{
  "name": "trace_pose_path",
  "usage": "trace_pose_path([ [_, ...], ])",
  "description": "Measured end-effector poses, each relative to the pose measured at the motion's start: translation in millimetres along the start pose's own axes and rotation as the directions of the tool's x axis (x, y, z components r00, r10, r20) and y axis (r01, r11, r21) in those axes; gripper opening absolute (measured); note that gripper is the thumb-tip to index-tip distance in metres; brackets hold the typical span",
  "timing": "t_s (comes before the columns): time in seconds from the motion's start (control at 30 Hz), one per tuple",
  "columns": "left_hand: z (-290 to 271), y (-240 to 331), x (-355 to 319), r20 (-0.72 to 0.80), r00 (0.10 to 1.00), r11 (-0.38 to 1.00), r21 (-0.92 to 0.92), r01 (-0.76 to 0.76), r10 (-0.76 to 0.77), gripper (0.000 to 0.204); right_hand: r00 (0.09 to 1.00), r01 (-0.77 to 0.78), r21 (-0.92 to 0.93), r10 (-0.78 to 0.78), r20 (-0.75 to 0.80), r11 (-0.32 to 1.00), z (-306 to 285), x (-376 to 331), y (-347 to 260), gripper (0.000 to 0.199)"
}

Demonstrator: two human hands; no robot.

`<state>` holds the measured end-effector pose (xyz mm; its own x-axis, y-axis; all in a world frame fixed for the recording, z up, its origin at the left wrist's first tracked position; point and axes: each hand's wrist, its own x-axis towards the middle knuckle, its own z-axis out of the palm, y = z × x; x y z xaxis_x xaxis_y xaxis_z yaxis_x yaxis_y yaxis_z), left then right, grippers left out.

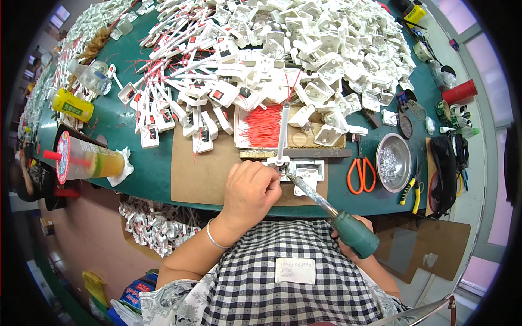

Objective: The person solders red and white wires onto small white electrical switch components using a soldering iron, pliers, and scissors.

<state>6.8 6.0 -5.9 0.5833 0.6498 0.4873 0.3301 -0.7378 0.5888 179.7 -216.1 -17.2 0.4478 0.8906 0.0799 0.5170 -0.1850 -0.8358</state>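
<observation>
On the cardboard mat (201, 174), the left hand (250, 190) pinches a white socket part (306, 176) while the right hand (348, 239), closed around the soldering iron (331, 209), touches its tip there; beyond the mat, a large heap of parts (304, 49) looks unfinished.
</observation>
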Motion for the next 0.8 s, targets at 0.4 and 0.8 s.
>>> trace_pose_path([
  [0.4,1.6,-1.9,0.3,0.017,1.0,1.0,-0.02,0.02,-0.019,0.016,0.995,0.058,-0.167,-0.043,0.091,0.984,-1.3,0.5,4.9,0.036],
  [0.8,1.3,-1.9,0.7,0.028,0.999,0.999,-0.028,0.031,-0.031,0.016,0.988,0.051,-0.206,-0.02,0.151,0.977,-1.4,7.2,-5.8,0.033],
])
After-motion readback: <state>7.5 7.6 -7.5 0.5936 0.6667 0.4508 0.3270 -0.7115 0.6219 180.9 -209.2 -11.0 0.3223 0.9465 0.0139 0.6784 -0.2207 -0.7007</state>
